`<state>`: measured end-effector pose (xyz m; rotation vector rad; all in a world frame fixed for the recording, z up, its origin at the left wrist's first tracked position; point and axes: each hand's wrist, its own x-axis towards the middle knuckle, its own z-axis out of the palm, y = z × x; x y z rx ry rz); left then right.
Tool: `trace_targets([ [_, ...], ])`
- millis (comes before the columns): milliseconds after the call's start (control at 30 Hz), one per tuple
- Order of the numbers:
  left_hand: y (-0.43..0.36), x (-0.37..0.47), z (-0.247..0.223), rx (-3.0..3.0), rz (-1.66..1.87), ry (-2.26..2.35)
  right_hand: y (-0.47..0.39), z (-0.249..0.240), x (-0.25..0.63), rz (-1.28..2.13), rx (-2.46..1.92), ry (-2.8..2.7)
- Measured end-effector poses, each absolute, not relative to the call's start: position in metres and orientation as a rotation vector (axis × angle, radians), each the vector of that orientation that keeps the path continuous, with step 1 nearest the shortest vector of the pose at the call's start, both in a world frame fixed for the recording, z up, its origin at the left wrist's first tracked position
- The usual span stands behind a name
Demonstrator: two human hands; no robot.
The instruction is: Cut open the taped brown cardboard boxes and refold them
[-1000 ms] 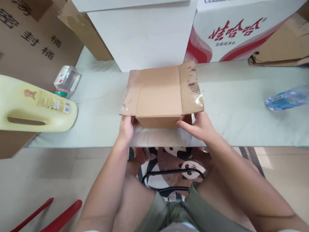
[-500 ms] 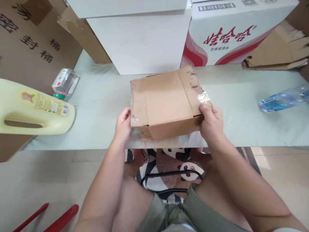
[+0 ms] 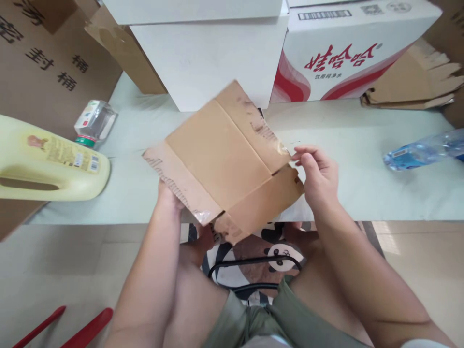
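My left hand (image 3: 169, 193) grips the left edge of the torn cardboard box (image 3: 224, 154), its fingers hidden underneath. My right hand (image 3: 319, 178) is at the box's right corner, fingers curled and thumb close to the forefinger; I cannot tell whether they pinch the taped edge. The cardboard box sits slantwise between my hands, flaps spread, its near corner reaching past the front edge of the cloth-covered table (image 3: 348, 130).

Just beyond the cardboard box stands a plain white box (image 3: 213, 63), and beyond it to the right a white Wahaha water carton (image 3: 340, 79) with red lettering. Well to the cardboard box's left are a pale yellow jug (image 3: 61, 166) and a clear green-capped bottle (image 3: 96, 121) lying down. Well to its right lies a blue-labelled plastic bottle (image 3: 416, 152).
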<state>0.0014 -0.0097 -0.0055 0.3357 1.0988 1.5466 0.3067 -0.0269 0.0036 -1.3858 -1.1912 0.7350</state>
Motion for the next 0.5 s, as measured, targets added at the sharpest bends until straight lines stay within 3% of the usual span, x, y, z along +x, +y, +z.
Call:
trace_targets([
  [133, -0.011, 0.006, 0.016, 0.353, 1.655, 0.992, -0.019, 0.000, 0.309, 0.729, -1.388, -1.014],
  [333, -0.011, 0.011, 0.011, 0.322, 1.612, 0.905, -0.032, 0.007, 0.301, 1.428, -1.240, -0.922],
  [500, 0.000, 0.027, 0.009, 0.312, 1.613, 0.824, -0.052, 0.044, 0.310, 1.306, -1.187, -0.800],
])
